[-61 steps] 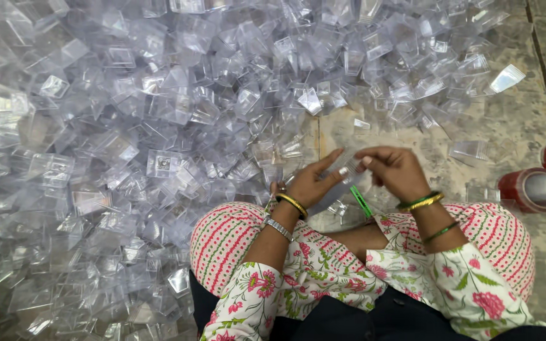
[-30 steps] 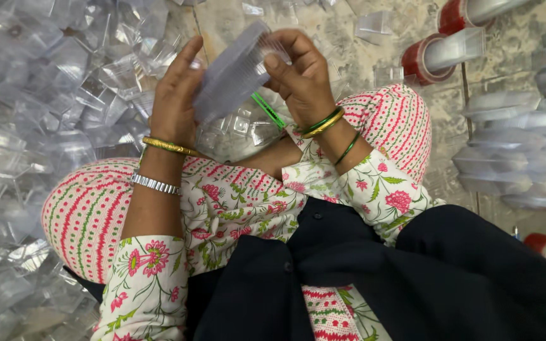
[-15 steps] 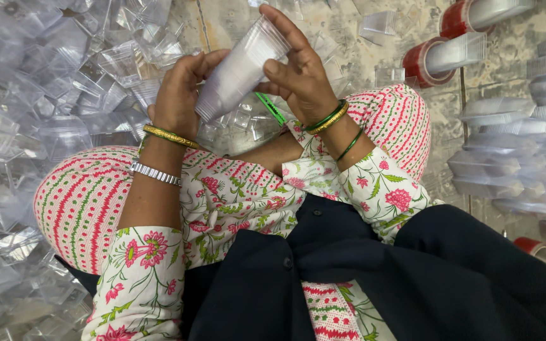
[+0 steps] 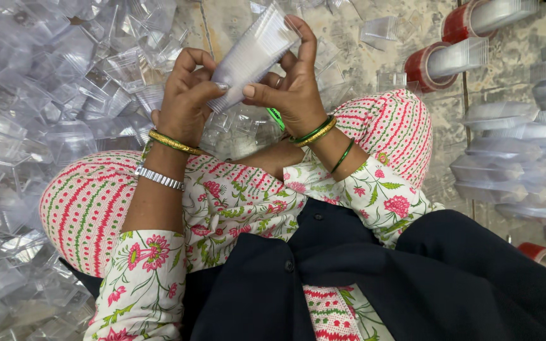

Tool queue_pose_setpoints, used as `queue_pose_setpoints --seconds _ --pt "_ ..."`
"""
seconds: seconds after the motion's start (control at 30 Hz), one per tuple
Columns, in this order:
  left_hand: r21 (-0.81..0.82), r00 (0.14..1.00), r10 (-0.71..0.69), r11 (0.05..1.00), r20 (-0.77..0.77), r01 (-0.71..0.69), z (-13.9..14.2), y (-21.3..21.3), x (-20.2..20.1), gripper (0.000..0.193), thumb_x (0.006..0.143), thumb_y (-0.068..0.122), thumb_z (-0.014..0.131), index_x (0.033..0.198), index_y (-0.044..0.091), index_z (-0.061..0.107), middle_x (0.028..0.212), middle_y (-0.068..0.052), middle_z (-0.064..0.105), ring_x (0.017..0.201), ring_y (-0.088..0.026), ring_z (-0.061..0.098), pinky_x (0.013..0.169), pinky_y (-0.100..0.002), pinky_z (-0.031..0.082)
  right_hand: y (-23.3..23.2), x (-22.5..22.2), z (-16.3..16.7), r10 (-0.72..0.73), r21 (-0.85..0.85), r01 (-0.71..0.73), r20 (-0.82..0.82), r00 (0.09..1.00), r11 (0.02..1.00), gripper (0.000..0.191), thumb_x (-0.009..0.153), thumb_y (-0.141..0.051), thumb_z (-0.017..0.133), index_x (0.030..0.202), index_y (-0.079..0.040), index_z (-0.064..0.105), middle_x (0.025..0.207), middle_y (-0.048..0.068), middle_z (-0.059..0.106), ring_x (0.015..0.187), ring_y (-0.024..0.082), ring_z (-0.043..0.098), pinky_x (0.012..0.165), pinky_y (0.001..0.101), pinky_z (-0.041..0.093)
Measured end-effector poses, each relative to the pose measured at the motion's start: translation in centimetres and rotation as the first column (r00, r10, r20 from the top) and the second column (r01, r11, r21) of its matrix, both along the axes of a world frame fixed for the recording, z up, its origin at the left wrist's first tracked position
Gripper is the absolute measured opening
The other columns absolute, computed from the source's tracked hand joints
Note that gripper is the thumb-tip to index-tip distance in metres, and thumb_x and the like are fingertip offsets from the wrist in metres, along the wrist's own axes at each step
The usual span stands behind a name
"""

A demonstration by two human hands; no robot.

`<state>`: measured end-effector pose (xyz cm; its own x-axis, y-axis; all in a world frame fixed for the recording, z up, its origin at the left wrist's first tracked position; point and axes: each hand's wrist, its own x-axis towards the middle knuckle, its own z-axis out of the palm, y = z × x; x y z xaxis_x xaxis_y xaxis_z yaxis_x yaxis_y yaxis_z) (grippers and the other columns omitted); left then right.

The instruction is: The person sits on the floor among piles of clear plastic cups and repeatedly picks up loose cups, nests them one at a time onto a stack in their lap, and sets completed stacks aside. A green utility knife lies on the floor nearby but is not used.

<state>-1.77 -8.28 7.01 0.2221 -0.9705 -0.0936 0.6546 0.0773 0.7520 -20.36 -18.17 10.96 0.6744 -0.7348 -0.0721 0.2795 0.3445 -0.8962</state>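
Note:
Both my hands grip one stack of nested clear plastic cups [image 4: 254, 53], tilted up to the right above my lap. My left hand [image 4: 184, 98] closes around the stack's lower end; a gold bangle and a silver bracelet sit on that wrist. My right hand [image 4: 292, 88] clasps the stack's middle, thumb along the underside, with green and gold bangles on the wrist. A thin green object [image 4: 275, 117] shows just under my right palm. I sit cross-legged in pink patterned clothes and a dark garment.
A big heap of loose clear plastic cups [image 4: 45, 120] spreads over the floor to my left. On the right lie rows of stacked clear cups [image 4: 507, 158] and stacks capped with red rings [image 4: 434, 66]. Bare stone floor [image 4: 349, 38] shows ahead.
The view swung from the cup heap toward my lap. My hands lifted the stack of cups closer and my right hand has slid further around it, tilting it more upright.

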Motion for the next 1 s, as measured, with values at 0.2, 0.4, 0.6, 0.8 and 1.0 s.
queue_pose_setpoints --seconds 0.2,0.4,0.6,0.8,1.0 --pt "-0.067 0.988 0.086 0.995 0.132 -0.078 0.4 0.0 0.0 0.03 0.089 -0.011 0.06 0.116 0.002 0.059 0.132 -0.011 0.065 0.126 -0.014 0.063 0.109 -0.032 0.05 -0.1 0.0 -0.7 -0.061 -0.176 0.066 0.031 0.998 0.982 0.113 0.083 0.014 0.087 0.16 -0.027 0.015 0.151 0.015 0.041 0.139 0.03 0.054 0.115 0.047 0.057" --pt "-0.038 0.987 0.125 0.992 0.098 -0.122 0.5 -0.3 0.1 0.012 0.096 -0.005 0.064 0.107 0.0 0.063 0.121 -0.015 0.069 0.113 -0.017 0.065 0.107 -0.033 0.051 0.0 -0.2 -1.0 -0.06 -0.21 0.062 0.015 0.998 0.976 0.114 0.08 0.012 0.089 0.16 -0.026 0.016 0.152 0.013 0.039 0.141 0.028 0.051 0.118 0.0469 0.054" --pt "-0.023 0.978 0.129 0.992 0.165 -0.127 0.7 -0.2 0.1 0.011 0.095 -0.005 0.061 0.104 0.002 0.064 0.12 -0.014 0.07 0.107 -0.014 0.065 0.101 -0.031 0.052 0.1 -0.1 -0.7 -0.053 -0.163 0.053 0.001 0.999 0.985 0.114 0.079 0.012 0.089 0.159 -0.025 0.017 0.155 0.014 0.041 0.144 0.03 0.053 0.12 0.049 0.056" --pt "-0.068 0.935 0.156 0.988 0.319 -0.141 0.9 0.1 0.3 0.019 0.09 -0.007 0.056 0.104 0.003 0.063 0.124 -0.009 0.068 0.111 -0.012 0.064 0.1 -0.028 0.052 0.2 -0.1 -0.9 -0.037 -0.172 0.038 0.006 0.999 0.984 0.111 0.08 0.013 0.09 0.158 -0.024 0.02 0.147 0.013 0.046 0.136 0.027 0.056 0.116 0.0463 0.056" --pt "-0.073 0.923 0.157 0.987 0.351 -0.141 0.9 0.1 0.2 0.019 0.09 -0.007 0.054 0.104 0.002 0.063 0.12 -0.008 0.068 0.108 -0.012 0.063 0.098 -0.028 0.051 0.2 0.0 -1.0 -0.039 -0.152 0.038 0.0 0.999 0.988 0.11 0.079 0.013 0.089 0.158 -0.023 0.021 0.149 0.012 0.046 0.137 0.028 0.057 0.118 0.0472 0.057"
